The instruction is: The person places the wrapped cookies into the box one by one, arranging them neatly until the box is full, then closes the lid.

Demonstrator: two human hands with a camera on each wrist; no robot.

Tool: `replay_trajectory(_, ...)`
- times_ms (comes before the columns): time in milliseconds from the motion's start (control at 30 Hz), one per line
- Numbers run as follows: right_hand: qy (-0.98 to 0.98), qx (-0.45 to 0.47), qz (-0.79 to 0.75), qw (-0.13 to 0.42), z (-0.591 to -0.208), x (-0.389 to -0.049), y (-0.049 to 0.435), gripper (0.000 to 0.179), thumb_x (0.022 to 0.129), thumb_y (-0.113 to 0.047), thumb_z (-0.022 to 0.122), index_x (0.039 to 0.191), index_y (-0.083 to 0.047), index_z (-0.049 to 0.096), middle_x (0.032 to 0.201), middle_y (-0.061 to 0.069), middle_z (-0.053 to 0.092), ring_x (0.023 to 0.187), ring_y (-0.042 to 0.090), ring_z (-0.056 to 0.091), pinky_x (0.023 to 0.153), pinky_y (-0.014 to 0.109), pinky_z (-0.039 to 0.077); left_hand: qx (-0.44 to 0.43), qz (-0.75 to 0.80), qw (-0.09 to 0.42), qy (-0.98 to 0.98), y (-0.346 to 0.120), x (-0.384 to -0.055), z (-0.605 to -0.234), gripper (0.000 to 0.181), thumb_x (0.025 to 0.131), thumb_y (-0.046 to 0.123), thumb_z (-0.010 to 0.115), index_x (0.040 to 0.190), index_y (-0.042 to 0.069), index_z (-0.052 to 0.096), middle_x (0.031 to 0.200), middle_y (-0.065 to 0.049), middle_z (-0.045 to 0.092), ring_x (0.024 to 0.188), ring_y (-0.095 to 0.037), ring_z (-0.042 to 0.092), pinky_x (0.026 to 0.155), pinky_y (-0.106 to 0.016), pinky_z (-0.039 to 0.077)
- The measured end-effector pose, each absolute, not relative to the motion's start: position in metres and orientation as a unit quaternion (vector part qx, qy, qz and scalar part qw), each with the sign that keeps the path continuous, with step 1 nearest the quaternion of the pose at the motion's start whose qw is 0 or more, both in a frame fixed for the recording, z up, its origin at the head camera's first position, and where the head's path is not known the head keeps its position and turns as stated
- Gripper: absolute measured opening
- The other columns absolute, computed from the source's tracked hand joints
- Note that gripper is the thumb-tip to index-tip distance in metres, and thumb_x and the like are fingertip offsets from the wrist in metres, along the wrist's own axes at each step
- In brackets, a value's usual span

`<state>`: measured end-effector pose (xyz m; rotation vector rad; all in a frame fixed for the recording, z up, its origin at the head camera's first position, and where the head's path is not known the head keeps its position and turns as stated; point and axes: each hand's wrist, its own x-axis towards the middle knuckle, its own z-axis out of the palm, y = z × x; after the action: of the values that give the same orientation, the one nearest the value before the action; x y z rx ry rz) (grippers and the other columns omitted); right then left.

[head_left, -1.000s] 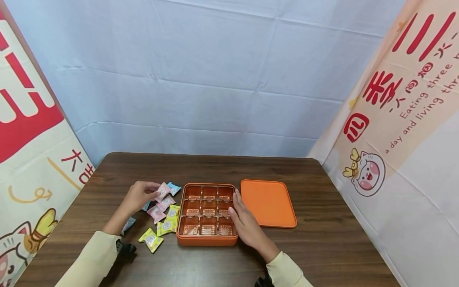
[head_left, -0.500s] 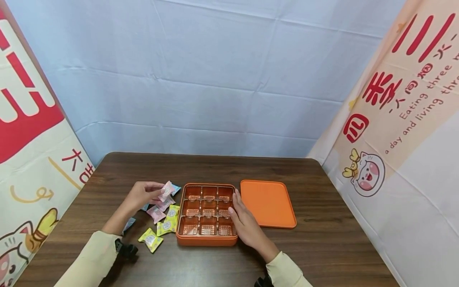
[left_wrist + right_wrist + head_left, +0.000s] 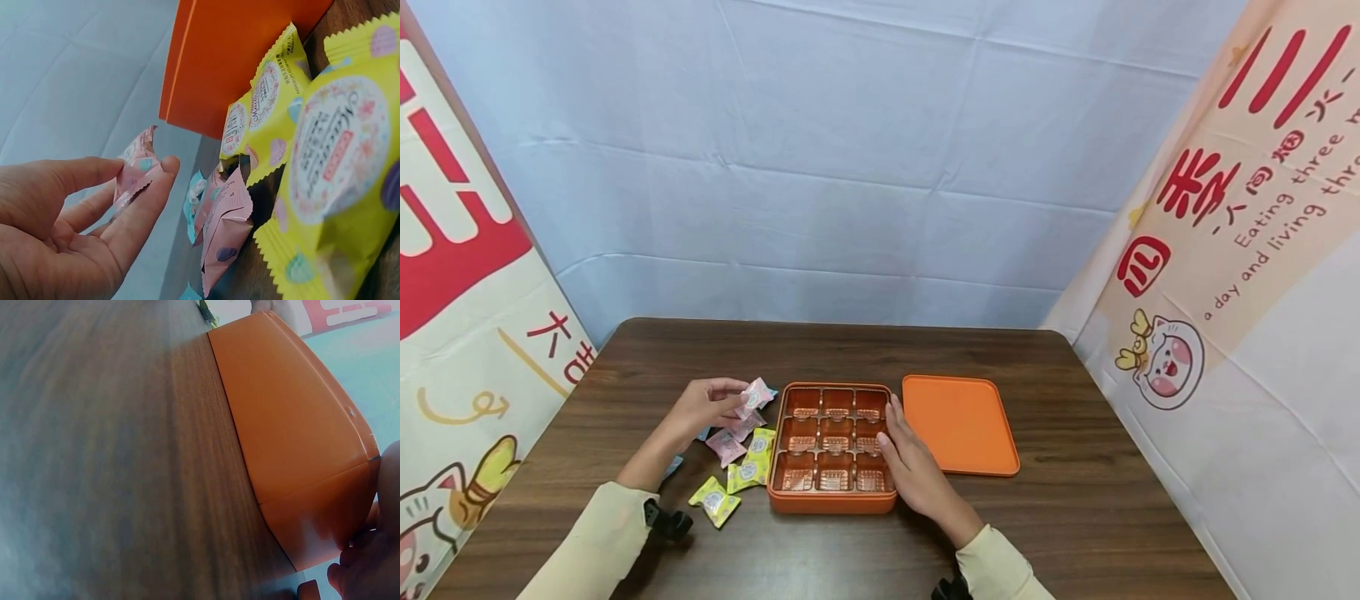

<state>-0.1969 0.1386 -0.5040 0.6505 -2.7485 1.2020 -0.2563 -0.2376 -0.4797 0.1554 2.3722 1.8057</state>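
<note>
Between thumb and fingers, my left hand (image 3: pixel 700 408) pinches a pink wrapped candy (image 3: pixel 134 165), held above the other candies to the left of the box. My right hand (image 3: pixel 917 471) lies along the right side of an orange box (image 3: pixel 831 505), fingers extended against its wall. The box has a tray of several small square compartments with nothing in them. Under and beside my left hand lie more pink candies (image 3: pixel 726 447) and blue ones. Yellow candies (image 3: pixel 749 468) sit against the box's left wall, with another yellow candy (image 3: pixel 716 502) nearer the front.
To the right of the box, a flat orange lid (image 3: pixel 961 425) lies on the dark wooden table (image 3: pixel 1075 500). A pale blue cloth (image 3: pixel 835 167) hangs behind the table's far edge, and printed cloths stand at both sides.
My left hand has shifted slightly right with the pink candy, bringing it over the blue one near the box. My right hand and the box have stayed in place.
</note>
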Motion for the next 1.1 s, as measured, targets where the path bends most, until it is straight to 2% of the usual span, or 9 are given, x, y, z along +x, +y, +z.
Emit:
replay_trajectory(167, -0.894, 0.213, 0.394, 0.034, -0.5031, -0.197, 0.1382, 0.061, 0.112, -0.035, 0.037, 0.16, -0.001, 0.02, 0.169, 0.001, 0.003, 0.153, 0.027, 0.017, 0.12, 0.055, 0.023, 0.05, 0.595, 0.069, 0.799, -0.2359, -0.2565, -0.4801, 0.037, 0.103, 0.014, 0.062, 0.132, -0.009, 0.06, 0.092, -0.014, 0.067, 0.075, -0.025, 0.071, 0.07, -0.039, 0.063)
replay_trajectory(367, -0.894, 0.213, 0.393, 0.031, -0.5011, -0.1974, 0.138, 0.059, 0.112, -0.032, 0.039, 0.16, -0.002, 0.02, 0.169, 0.002, 0.003, 0.153, 0.028, 0.018, 0.12, 0.055, 0.024, 0.043, 0.587, 0.061, 0.806, -0.2349, -0.2567, -0.4773, 0.038, 0.103, 0.016, 0.062, 0.133, -0.007, 0.06, 0.101, -0.017, 0.071, 0.079, -0.025, 0.072, 0.073, -0.04, 0.062)
replay_trajectory(567, -0.895, 0.208, 0.394, 0.024, -0.5019, -0.198, 0.1385, 0.059, 0.112, -0.031, 0.039, 0.161, -0.004, 0.019, 0.169, -0.001, 0.002, 0.153, 0.023, 0.016, 0.122, 0.051, 0.022, 0.048, 0.599, 0.053, 0.797, -0.2342, -0.2582, -0.4771, 0.037, 0.103, 0.021, 0.064, 0.131, -0.004, 0.063, 0.117, -0.02, 0.071, 0.092, -0.029, 0.073, 0.084, -0.045, 0.06)
replay_trajectory(733, -0.892, 0.209, 0.401, 0.026, -0.503, -0.1975, 0.1383, 0.061, 0.112, -0.034, 0.038, 0.16, -0.003, 0.019, 0.169, -0.001, 0.002, 0.153, 0.025, 0.017, 0.121, 0.053, 0.022, 0.035, 0.616, 0.066, 0.784, -0.2335, -0.259, -0.4773, 0.04, 0.103, 0.021, 0.063, 0.133, -0.005, 0.062, 0.125, -0.021, 0.068, 0.094, -0.022, 0.073, 0.088, -0.045, 0.059)
replay_trajectory(867, -0.892, 0.209, 0.399, 0.024, -0.5047, -0.1979, 0.1385, 0.061, 0.112, -0.034, 0.038, 0.161, -0.003, 0.019, 0.169, 0.0, 0.002, 0.153, 0.027, 0.017, 0.121, 0.054, 0.023, 0.034, 0.624, 0.08, 0.777, -0.2332, -0.2599, -0.4786, 0.043, 0.103, 0.02, 0.063, 0.137, -0.006, 0.058, 0.128, -0.022, 0.066, 0.095, -0.017, 0.072, 0.088, -0.038, 0.059)
replay_trajectory(1100, -0.893, 0.211, 0.398, 0.027, -0.5032, -0.1972, 0.1386, 0.06, 0.112, -0.034, 0.037, 0.16, -0.002, 0.019, 0.169, 0.001, 0.002, 0.153, 0.028, 0.018, 0.12, 0.055, 0.023, 0.062, 0.634, 0.105, 0.764, -0.2325, -0.2619, -0.4792, 0.045, 0.104, 0.015, 0.061, 0.141, -0.007, 0.054, 0.131, -0.025, 0.063, 0.098, -0.02, 0.072, 0.091, -0.042, 0.058)
